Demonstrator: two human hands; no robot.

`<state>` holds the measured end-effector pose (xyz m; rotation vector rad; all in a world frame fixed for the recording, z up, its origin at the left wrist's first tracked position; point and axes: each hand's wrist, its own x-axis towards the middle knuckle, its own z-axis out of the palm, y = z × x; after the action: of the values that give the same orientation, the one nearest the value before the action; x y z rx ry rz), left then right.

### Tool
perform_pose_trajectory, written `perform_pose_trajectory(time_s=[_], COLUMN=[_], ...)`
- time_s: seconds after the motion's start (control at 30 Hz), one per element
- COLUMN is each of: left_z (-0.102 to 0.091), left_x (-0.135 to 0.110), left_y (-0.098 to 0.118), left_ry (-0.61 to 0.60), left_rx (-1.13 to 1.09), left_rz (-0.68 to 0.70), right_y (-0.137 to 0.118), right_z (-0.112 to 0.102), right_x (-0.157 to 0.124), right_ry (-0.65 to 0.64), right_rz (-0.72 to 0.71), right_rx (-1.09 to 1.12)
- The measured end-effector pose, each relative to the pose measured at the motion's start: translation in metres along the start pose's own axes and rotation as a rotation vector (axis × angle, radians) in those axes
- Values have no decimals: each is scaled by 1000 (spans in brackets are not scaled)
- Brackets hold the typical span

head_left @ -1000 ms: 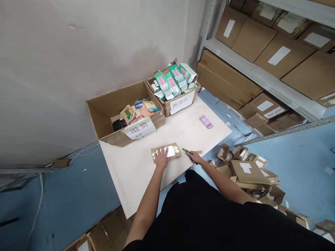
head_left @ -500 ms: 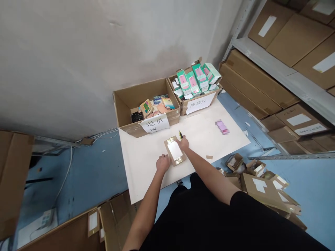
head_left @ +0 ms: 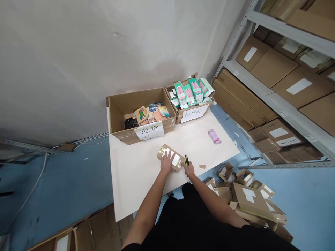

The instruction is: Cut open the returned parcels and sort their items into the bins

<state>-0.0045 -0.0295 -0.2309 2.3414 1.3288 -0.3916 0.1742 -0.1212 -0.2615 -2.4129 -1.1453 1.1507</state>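
Note:
A small brown cardboard parcel [head_left: 160, 153] with a white label and shiny tape lies slantwise on the white table [head_left: 131, 174]. My left hand [head_left: 166, 162] rests on top of it, fingers spread across the label. At the parcel's right end, my right hand [head_left: 189, 169] is closed round a yellow-and-black utility knife [head_left: 186, 160] that points up and away from me. I cannot make out whether its blade is out. A scrap of brown card [head_left: 202, 166] lies to the right of this hand.
Behind the parcel stand an open carton of small packets [head_left: 125, 136] and another with green-and-pink boxes [head_left: 193, 115], both with paper signs. A blurred pink item [head_left: 214, 136] lies on the right. Shelves of cartons [head_left: 274, 90] rise beyond; discarded boxes [head_left: 251, 198] cover the floor.
The parcel has turned so its length now runs from upper left to lower right. My left hand has moved from its side onto its top. My right hand, with the knife, is at its right end.

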Motion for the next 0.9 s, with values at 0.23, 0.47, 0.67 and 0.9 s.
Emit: perform_pose_trajectory(time_s=[0.23,0.47,0.67,0.9], left_z=[35,36,40,34], left_x=[-31,-37,-32,-36], left_y=[16,7,4,8], left_ry=[160,211,207,176], left_rx=[-5,-51,-50,-60], left_rz=[-229,-185,-176,-200], right_y=[-46,-10,-13,4], right_z=[-38,-57,-69,-85], right_x=[50,27,27,21], right_ry=[118,-136,-160,-192], right_rz=[36,-139,-152,-160], right_rx=[150,274,50,-41])
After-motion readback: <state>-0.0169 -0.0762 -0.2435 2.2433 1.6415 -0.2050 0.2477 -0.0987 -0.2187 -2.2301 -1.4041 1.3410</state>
